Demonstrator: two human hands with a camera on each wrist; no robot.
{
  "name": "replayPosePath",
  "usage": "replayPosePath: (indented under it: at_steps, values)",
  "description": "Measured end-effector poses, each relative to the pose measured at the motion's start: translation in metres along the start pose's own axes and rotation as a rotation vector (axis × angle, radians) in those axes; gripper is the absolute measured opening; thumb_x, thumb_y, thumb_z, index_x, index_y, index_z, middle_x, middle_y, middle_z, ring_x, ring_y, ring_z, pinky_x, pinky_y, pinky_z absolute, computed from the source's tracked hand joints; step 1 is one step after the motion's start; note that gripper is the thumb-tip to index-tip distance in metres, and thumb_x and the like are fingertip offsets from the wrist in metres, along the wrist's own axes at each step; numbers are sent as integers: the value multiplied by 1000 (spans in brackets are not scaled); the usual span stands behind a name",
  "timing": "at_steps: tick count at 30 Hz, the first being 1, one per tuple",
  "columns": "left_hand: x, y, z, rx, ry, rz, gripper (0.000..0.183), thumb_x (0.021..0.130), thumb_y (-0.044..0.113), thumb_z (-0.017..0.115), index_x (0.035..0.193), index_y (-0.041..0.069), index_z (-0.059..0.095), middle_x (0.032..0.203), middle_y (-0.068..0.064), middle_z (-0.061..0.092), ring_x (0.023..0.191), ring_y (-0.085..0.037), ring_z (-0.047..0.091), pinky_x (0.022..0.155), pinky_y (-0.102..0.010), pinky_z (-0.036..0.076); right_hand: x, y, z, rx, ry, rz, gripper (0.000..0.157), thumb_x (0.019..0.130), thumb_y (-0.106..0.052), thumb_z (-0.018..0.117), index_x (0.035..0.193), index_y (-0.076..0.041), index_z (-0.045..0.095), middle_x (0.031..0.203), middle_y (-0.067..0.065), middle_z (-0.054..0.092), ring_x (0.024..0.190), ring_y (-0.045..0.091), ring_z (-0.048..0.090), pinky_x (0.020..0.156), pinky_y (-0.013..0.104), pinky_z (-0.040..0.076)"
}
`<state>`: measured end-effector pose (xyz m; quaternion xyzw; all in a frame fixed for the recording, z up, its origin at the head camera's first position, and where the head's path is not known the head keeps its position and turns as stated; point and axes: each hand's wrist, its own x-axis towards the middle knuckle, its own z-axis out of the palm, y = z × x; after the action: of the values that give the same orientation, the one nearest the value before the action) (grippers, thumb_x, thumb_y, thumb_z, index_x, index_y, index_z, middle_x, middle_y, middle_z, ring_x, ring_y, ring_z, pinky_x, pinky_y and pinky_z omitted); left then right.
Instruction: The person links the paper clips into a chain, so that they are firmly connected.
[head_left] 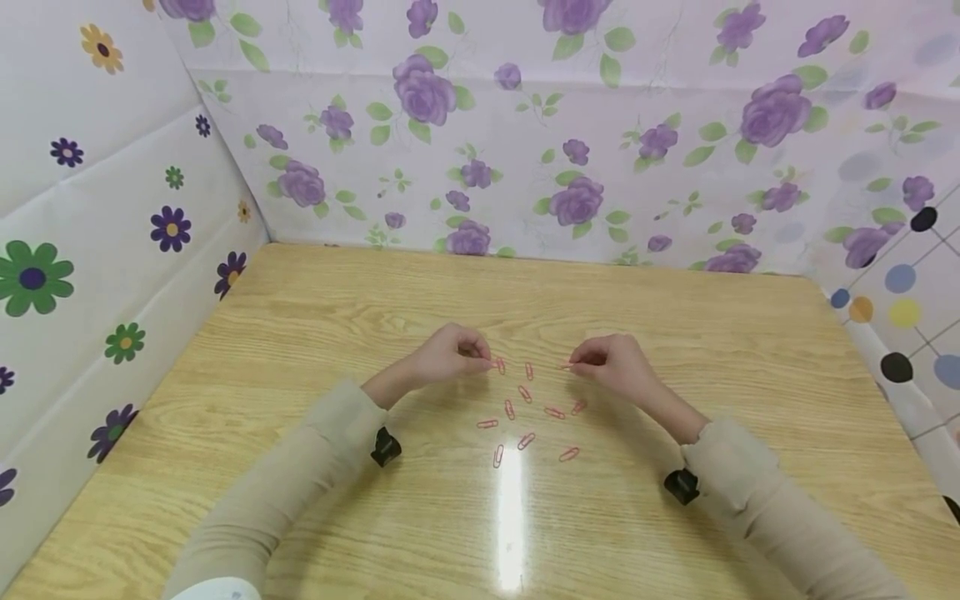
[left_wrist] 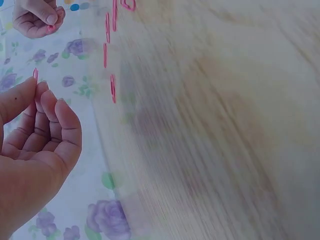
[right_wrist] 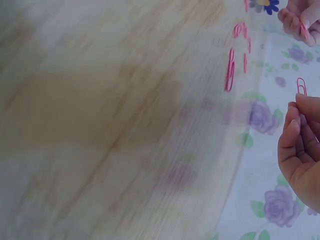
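Between thumb and fingertips, my left hand (head_left: 448, 357) pinches a pink paper clip (left_wrist: 35, 74), whose end sticks up past the fingers in the left wrist view. My right hand (head_left: 619, 365) likewise pinches a second pink paper clip (right_wrist: 300, 86), its rounded end showing beyond the thumb in the right wrist view. The two hands face each other over the table with a gap between them. Several more pink paper clips lie scattered on the wood between and in front of them, one paper clip (head_left: 529, 371) in the gap and another paper clip (head_left: 569, 454) nearer me.
The wood-grain table (head_left: 337, 308) extends out to both sides of the hands. A flower-print sheet (head_left: 510, 167) stands along its back edge, with another patterned sheet (head_left: 112, 250) at the left. Small black devices (head_left: 386, 447) sit at both sleeve cuffs.
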<state>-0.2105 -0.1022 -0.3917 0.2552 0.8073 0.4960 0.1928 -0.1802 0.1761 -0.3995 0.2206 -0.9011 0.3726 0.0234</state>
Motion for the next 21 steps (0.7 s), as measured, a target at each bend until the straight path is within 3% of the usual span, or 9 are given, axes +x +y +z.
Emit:
replayPosePath:
  at_steps: [6,13,17,21]
  values:
    - [-1,8,5,-70,6,8,5,82,-1,63,84,-5,62,76,-8,62,70,-15,57,64,-26,48,-1,-10,2,26,24,-14,5,77,-2,71,74,-2,67,69,2,64,60,11,57,55,23,48]
    - [-2,16,14,-105,7,20,7,83,0,63,86,-6,62,81,-21,62,75,-39,56,67,-45,48,-5,-16,5,53,31,-22,8,77,0,70,73,-6,65,68,0,62,59,10,56,54,23,47]
    - [-2,21,17,-102,6,27,8,84,2,63,88,-5,63,80,-16,62,70,-29,56,68,-48,47,-6,-19,7,70,46,-16,7,77,-1,70,74,-6,66,67,0,63,58,10,56,54,23,47]
    - [-1,24,21,-108,1,45,12,84,1,63,91,-8,63,81,-16,62,69,-28,57,68,-47,48,-7,-25,8,101,62,-23,7,77,0,70,74,-4,66,68,1,63,58,11,56,53,22,47]
